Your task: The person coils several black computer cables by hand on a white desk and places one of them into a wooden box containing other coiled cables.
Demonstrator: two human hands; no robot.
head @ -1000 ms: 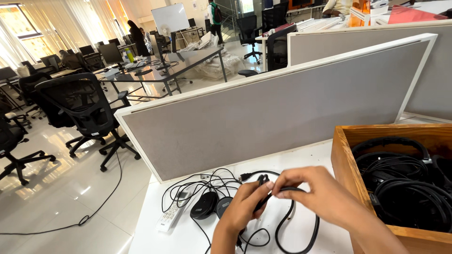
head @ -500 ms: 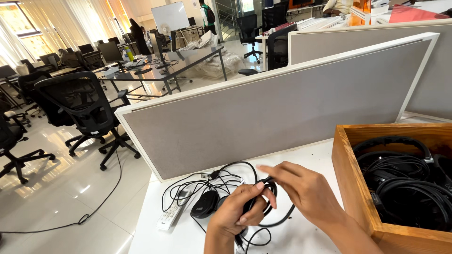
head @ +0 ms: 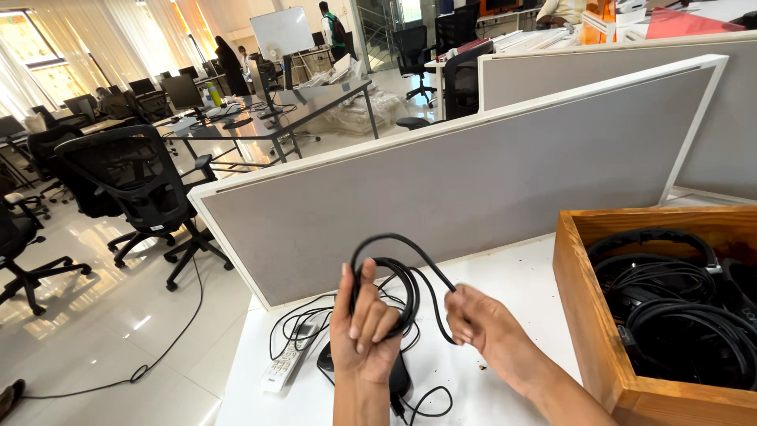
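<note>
My left hand (head: pixel 363 327) is raised above the white desk (head: pixel 512 284), its fingers closed around a coiled loop of black cable (head: pixel 397 272). To its right, my right hand (head: pixel 477 323) pinches the same cable where it runs down from the loop. Below the left hand a black headset earpad (head: pixel 398 379) rests on the desk, partly hidden by my wrist. More thin black wire (head: pixel 303 323) lies tangled on the desk to the left.
A white remote control (head: pixel 282 367) lies near the desk's left edge. A wooden box (head: pixel 579 292) at the right holds several black headsets. A grey partition (head: pixel 473 181) stands behind the desk. Black office chairs and other desks fill the room at left, with people far off.
My left hand has lifted off the desk and turned upright, raising the cable into a coil. My right hand dropped slightly and slid along the cable to the right.
</note>
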